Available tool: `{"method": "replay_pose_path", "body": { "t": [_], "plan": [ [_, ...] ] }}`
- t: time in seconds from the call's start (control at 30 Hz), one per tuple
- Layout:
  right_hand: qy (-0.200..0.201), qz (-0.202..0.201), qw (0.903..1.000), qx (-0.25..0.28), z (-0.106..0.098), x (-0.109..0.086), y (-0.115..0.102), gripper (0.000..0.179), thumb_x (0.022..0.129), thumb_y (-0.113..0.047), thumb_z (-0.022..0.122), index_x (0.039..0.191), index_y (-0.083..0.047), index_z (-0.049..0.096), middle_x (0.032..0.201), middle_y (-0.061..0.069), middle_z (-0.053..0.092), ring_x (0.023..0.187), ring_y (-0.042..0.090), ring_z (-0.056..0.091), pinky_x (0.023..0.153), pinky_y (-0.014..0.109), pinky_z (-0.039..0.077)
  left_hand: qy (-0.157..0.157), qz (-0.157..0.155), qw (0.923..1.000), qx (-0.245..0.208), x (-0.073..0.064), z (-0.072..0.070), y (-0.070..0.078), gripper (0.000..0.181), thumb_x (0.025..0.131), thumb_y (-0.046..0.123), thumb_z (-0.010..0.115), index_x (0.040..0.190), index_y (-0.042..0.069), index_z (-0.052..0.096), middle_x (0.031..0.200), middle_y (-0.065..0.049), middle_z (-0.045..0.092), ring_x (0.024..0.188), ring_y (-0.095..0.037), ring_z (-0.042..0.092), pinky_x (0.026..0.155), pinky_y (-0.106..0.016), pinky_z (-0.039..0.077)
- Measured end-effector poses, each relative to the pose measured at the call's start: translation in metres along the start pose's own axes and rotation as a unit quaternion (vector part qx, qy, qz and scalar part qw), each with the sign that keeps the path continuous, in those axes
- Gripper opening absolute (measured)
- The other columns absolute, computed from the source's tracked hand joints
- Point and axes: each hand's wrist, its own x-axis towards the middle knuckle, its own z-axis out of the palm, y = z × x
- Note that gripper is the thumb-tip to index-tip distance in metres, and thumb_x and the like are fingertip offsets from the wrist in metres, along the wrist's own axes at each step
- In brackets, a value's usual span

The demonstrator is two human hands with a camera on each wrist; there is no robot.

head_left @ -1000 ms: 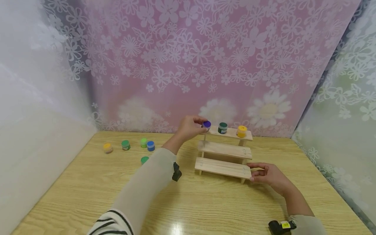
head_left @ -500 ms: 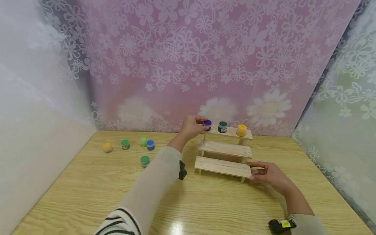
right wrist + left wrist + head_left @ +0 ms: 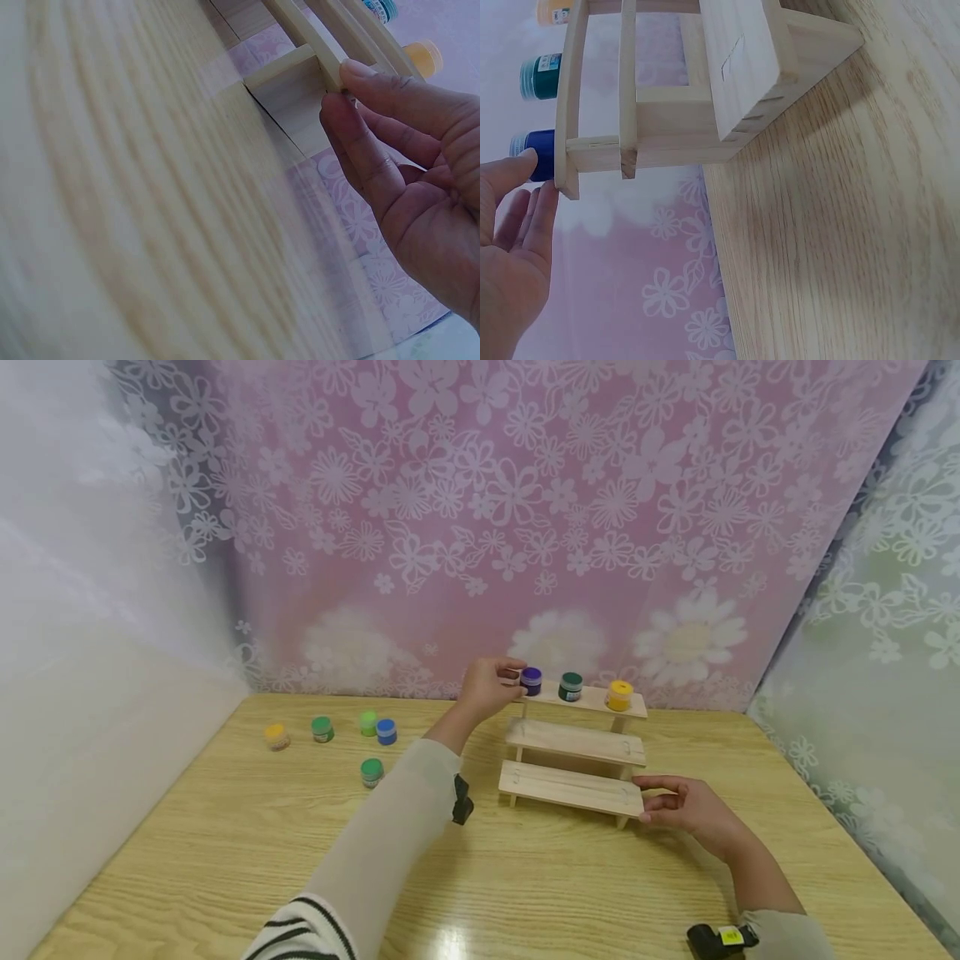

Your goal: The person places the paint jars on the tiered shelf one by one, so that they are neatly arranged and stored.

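Note:
A three-tier wooden display stand (image 3: 573, 740) stands on the table. On its top tier sit a purple paint jar (image 3: 531, 682) at the left end, a dark green paint jar (image 3: 571, 687) and a yellow paint jar (image 3: 619, 696). My left hand (image 3: 487, 689) is beside the purple jar, thumb and fingers spread apart; in the left wrist view the thumb tip overlaps the jar (image 3: 541, 154) and the straight fingers lie by the tier's end. With thumb and fingers, my right hand (image 3: 693, 814) pinches the right end of the bottom tier, also seen in the right wrist view.
Left of the stand, several small jars are scattered on the wooden table (image 3: 225, 860): yellow (image 3: 277, 737), green (image 3: 322, 729), light green (image 3: 368, 723), blue (image 3: 386, 732) and another green (image 3: 372, 772). A pink floral curtain (image 3: 450, 527) hangs behind the table.
The purple jar has shifted slightly right on the top tier. My left thumb and fingers have loosened from around it. The right hand keeps its place on the stand.

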Motion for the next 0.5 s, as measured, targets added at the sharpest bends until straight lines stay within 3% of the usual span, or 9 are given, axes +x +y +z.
{"method": "replay_pose_path", "body": {
  "t": [0.27,0.5],
  "plan": [
    [-0.004,-0.006,0.9999,0.007,0.0,-0.001,0.0,0.064,0.076,-0.018,0.07,0.131,-0.002,0.04,0.103,0.021,0.056,0.089,0.022,0.058,0.075,0.039,0.05,0.016,0.007,0.9996,-0.023,-0.008,-0.008,0.002,0.033,0.075,0.009,0.071,0.107,0.01,0.064,0.097,-0.007,0.061,0.088,-0.015,0.059,0.064,-0.022,0.052],
    [-0.004,-0.012,0.9999,0.004,0.0,-0.001,0.001,0.064,0.076,-0.018,0.07,0.131,-0.002,0.041,0.103,0.021,0.056,0.089,0.022,0.059,0.075,0.038,0.051,0.023,0.016,0.9983,-0.051,-0.014,-0.017,0.002,0.028,0.072,0.014,0.074,0.099,0.013,0.067,0.094,-0.007,0.06,0.084,-0.017,0.056,0.064,-0.027,0.052]
  ]
}}
